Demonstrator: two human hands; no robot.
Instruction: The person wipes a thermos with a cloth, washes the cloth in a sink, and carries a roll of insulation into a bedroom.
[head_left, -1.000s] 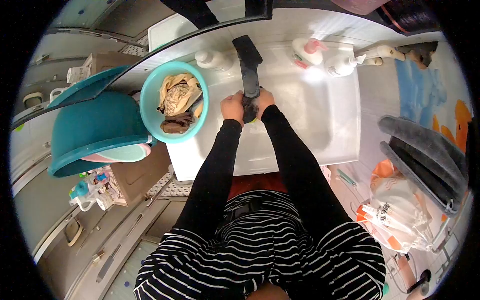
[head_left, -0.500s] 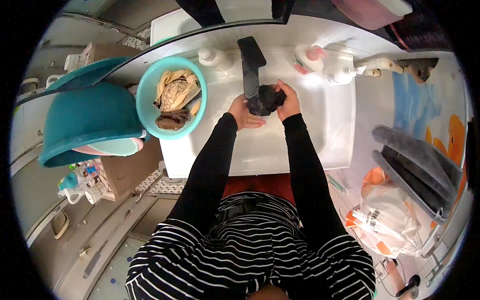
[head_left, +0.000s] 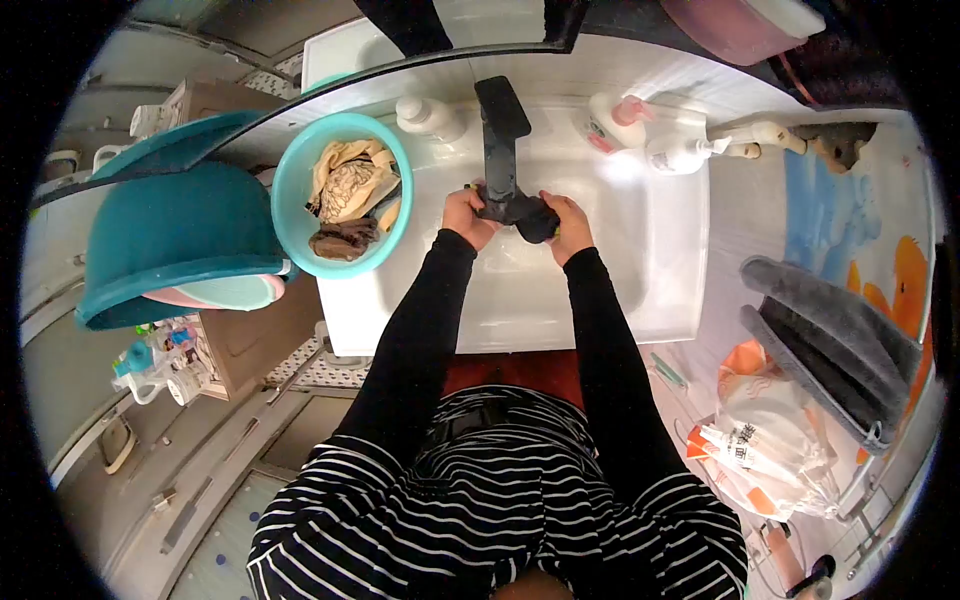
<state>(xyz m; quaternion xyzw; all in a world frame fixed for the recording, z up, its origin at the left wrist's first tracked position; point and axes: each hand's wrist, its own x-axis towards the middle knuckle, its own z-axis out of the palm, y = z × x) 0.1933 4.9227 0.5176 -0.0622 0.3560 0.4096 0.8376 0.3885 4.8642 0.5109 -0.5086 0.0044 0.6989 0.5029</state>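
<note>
A wet-looking piece of black cloth [head_left: 537, 224] is stretched between my two hands, below the black faucet [head_left: 499, 150] over the white sink [head_left: 640, 300]. My left hand [head_left: 468, 218] is closed on its left end, beside the faucet's spout. My right hand [head_left: 570, 228] grips the right end, where the fabric bulges into a rounded bunch. What kind of garment it is, I cannot tell. Part of the cloth is hidden by the spout and my fingers.
A turquoise basin [head_left: 290, 245] with beige and brown cloths stands left of the sink. Behind the sink are a white bottle [head_left: 428, 118], a pink-topped bottle [head_left: 618, 120] and a white pump bottle [head_left: 682, 154]. A large teal tub [head_left: 170, 245] hangs at far left.
My hands have moved apart slightly, my left hand going left. The black cloth, bunched before, is now drawn out between them.
</note>
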